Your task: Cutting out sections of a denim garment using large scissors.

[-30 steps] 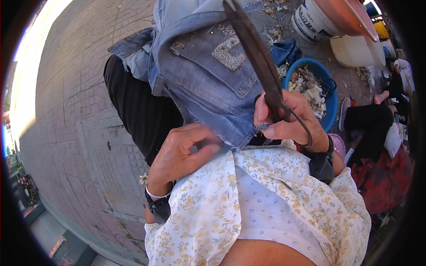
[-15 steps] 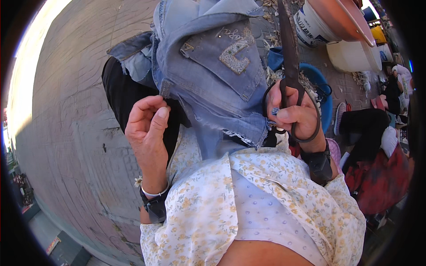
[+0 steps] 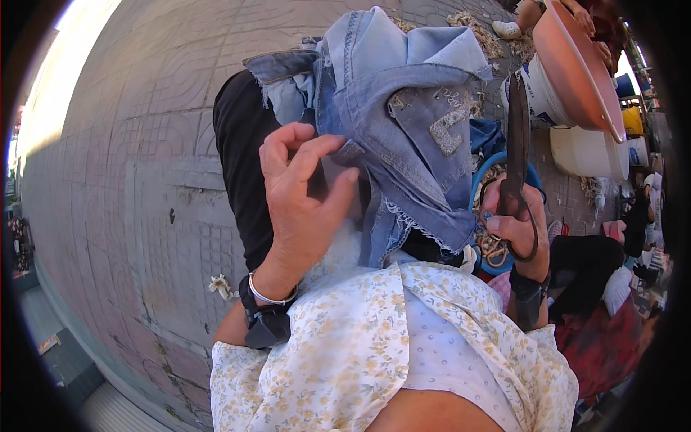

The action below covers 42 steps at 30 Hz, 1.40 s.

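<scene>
A bundle of frayed blue denim (image 3: 389, 93), with a glittery patch on a pocket, lies across my lap and my black-trousered leg (image 3: 237, 173). My left hand (image 3: 306, 198) is raised at the denim's left part, fingers curved and apart, fingertips beside a folded edge; whether they touch it I cannot tell. At the right of the denim, my right hand (image 3: 515, 223) is closed on large dark metal scissors (image 3: 517, 129), blades pointing up. A small blue scrap (image 3: 488, 214) shows at its thumb.
A blue basin (image 3: 534, 180) holding pale scraps stands right of my lap. Behind are a pink basin (image 3: 583, 79), white tubs (image 3: 586, 155) and a yellow container (image 3: 632, 119). Another person's hand (image 3: 581, 18) is at the pink basin. Someone's black-trousered leg (image 3: 590, 255) and red cloth (image 3: 597, 331) lie right.
My left hand has risen along the denim and spread its fingers. The whole scene sits further right in the picture. Another person's hands and foot have come into view at the top.
</scene>
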### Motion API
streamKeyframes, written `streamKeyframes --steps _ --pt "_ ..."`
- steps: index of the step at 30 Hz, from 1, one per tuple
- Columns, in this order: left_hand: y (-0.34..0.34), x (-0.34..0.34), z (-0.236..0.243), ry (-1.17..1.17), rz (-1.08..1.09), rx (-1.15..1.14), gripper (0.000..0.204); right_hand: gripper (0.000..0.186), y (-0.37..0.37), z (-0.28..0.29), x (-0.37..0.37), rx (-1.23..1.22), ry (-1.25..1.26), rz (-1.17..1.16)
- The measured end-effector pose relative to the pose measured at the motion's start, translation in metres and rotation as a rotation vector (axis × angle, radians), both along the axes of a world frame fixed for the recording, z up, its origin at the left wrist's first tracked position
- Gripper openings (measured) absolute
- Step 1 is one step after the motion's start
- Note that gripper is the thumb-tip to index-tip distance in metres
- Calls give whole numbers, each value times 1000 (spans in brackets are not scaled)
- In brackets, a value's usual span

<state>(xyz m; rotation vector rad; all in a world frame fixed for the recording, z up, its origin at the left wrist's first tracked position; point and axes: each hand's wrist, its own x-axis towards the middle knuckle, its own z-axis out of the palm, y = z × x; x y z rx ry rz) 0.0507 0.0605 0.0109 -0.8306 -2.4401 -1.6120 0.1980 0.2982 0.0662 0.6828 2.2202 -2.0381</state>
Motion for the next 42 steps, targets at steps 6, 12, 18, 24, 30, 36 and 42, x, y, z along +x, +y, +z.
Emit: streamKeyframes --steps 6,12,18,24,30,36,42 --pt "-3 -2 21 -874 -290 586 10 22 0 -2 -6 61 -28 -37" --pt "-15 -8 15 -827 -432 314 11 26 -13 -5 -14 136 212 -208" --pt "7 -22 46 -768 -452 307 13 38 -41 13 -42 146 460 -59" --pt "34 -41 78 -463 -622 135 14 29 -53 12 -77 482 451 -134" --pt "21 -38 51 -516 -247 517 19 23 -43 15 -77 334 446 -221" --pt "26 -6 25 -657 -297 354 18 23 -47 17 -81 332 460 -204" --pt "36 -12 27 -576 -202 294 15 25 -50 18 -76 376 585 -215"
